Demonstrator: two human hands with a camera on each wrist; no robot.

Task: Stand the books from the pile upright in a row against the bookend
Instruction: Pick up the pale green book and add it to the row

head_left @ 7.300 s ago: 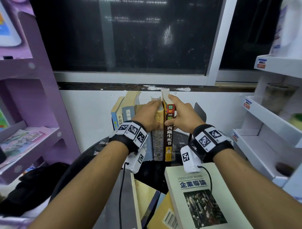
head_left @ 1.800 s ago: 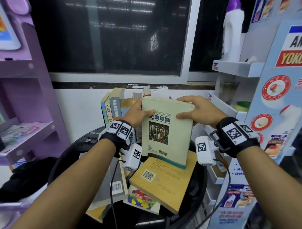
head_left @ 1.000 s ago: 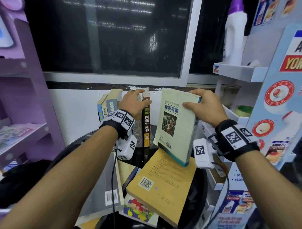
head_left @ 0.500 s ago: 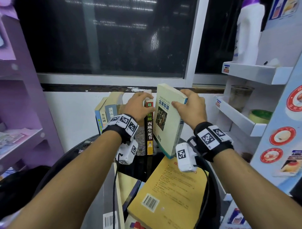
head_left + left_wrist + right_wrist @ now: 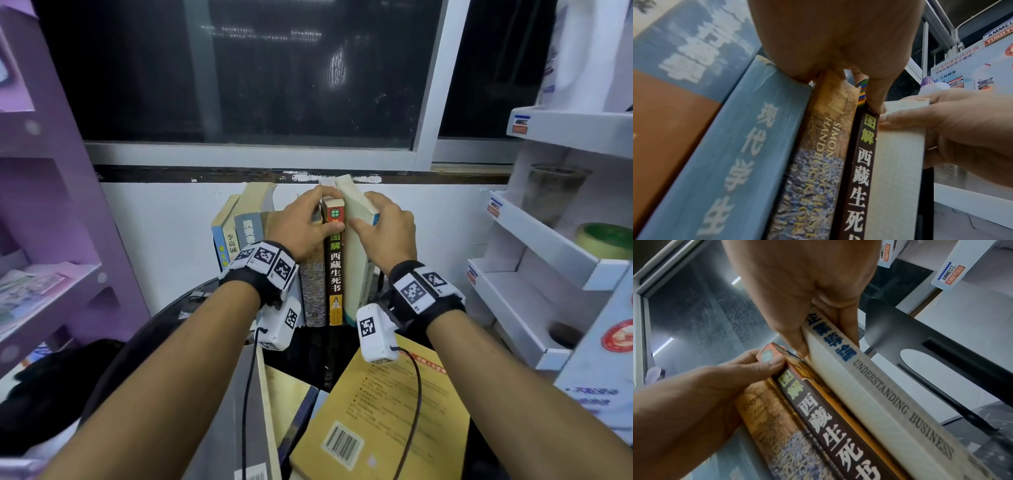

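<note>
Cream-spined paperback "Understanding Business" (image 5: 877,395) stands upright at the right end of the row, touching the dark-brown-spined book (image 5: 335,270). Right hand (image 5: 385,231) pinches its top between thumb and fingers. Left hand (image 5: 301,224) grips the top of the brown book. Black metal bookend (image 5: 937,345) stands just right of the paperback. Yellow book with a barcode (image 5: 380,421) lies flat in front of it.

Both forearms are bare, with no sleeves. Each wrist wears a black strap carrying white square tiles printed with black coded patterns, the left wristband (image 5: 262,270) and the right wristband (image 5: 423,291). Under each wrist hangs a white camera box, left (image 5: 279,323) and right (image 5: 375,334), each tagged and trailing 1 thin black cable
</note>
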